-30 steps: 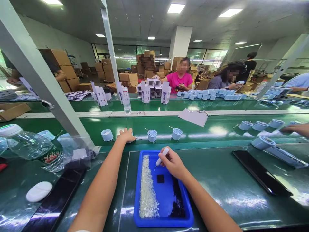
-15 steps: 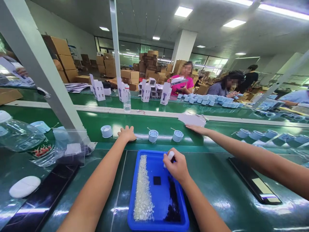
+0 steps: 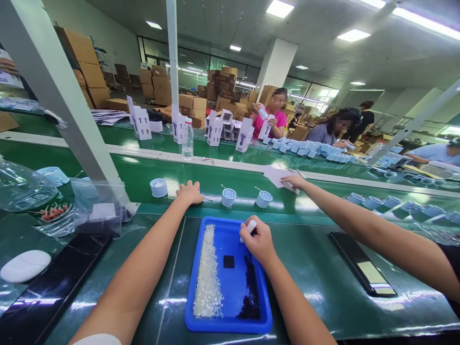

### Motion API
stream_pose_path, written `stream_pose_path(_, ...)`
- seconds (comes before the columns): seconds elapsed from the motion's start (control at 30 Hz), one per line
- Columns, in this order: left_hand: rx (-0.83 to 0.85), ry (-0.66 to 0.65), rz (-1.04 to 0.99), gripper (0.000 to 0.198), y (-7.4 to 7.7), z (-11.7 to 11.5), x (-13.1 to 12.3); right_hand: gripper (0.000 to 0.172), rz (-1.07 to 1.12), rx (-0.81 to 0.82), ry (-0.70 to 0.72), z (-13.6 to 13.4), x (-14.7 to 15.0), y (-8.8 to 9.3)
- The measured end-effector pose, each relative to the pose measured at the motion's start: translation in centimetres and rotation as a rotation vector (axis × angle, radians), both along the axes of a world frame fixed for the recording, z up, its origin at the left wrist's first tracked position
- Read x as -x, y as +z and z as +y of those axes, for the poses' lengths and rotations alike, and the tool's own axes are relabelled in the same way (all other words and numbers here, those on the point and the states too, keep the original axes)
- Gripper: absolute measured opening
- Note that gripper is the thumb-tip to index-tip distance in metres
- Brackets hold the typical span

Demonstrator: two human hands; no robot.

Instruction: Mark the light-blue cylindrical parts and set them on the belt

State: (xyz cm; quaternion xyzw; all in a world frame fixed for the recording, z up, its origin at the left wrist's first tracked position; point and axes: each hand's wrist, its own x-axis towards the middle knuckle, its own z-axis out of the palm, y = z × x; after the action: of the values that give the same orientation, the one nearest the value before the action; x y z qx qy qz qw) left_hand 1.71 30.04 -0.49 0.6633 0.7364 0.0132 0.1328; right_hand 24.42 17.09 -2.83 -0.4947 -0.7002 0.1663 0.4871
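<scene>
My right hand [image 3: 253, 238] grips a white pen-shaped tool [image 3: 251, 226] above the blue plastic tray [image 3: 227, 327]. A strip of small pale beads [image 3: 207, 275] lies along the tray's left side, dark beads [image 3: 250, 297] lie on its right, and a black square pad [image 3: 228, 261] sits between them. My left hand [image 3: 189, 193] rests flat on the green belt, fingers apart and holding nothing, between a white round cup [image 3: 158, 188] and a blue-white spool [image 3: 228, 197]. Another spool [image 3: 263, 199] stands farther right.
A co-worker's arm [image 3: 373, 231] reaches in from the right, its hand on a paper sheet [image 3: 276, 176]. A black tablet-like slab [image 3: 362, 263] lies right of the tray. A plastic bag [image 3: 97, 206], a white oval pad [image 3: 25, 266] and a metal post [image 3: 68, 105] stand left.
The view has tilted and shifted. A co-worker's arm has stretched in from the right onto the paper sheet. My right hand has moved the white tool rightward and more upright.
</scene>
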Motion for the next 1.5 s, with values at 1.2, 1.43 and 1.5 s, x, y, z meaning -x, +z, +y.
stream_pose_path(1.2, -0.071, -0.155, -1.347, 0.055, 8.1, -6.2, -7.5, 0.028, 0.723, 0.005, 0.134, -0.9, 0.2, 1.1)
stream_pose_path(1.43, -0.033, -0.183, -1.260, 0.047, 8.4, -6.9, -7.7, 0.033, 0.743, 0.003, 0.158, -1.1, 0.5, 1.5)
stream_pose_path(1.5, -0.109, -0.165, -1.242, 0.041, 8.2, -7.1, -8.2, 0.036, 0.702, 0.026, 0.139, -1.1, 0.6, 1.6)
